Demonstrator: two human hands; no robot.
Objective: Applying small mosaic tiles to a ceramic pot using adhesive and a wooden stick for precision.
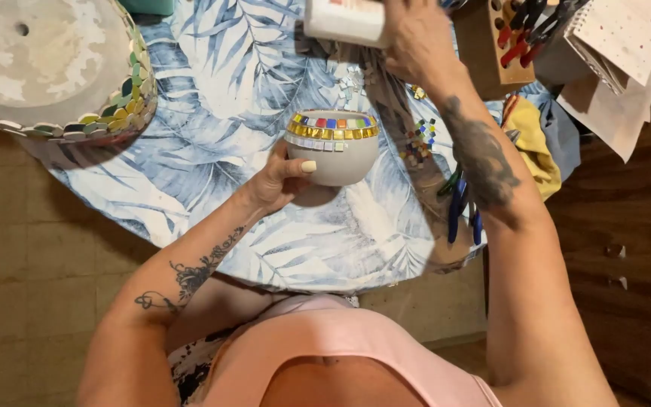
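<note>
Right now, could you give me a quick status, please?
Left hand holds mosaic bowl. Right hand grips white bottle. Loose tiles beside bowl.

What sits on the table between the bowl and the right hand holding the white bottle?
Head view: loose mosaic tiles on the leaf-print tablecloth, between bowl and right hand.

A pot (332, 157) is sitting over the middle of the round table (212, 98). A large bowl (54, 68) is lying at its left edge, pliers (457, 205) at its right edge, and loose tiles (418, 143) between pot and pliers.
</note>
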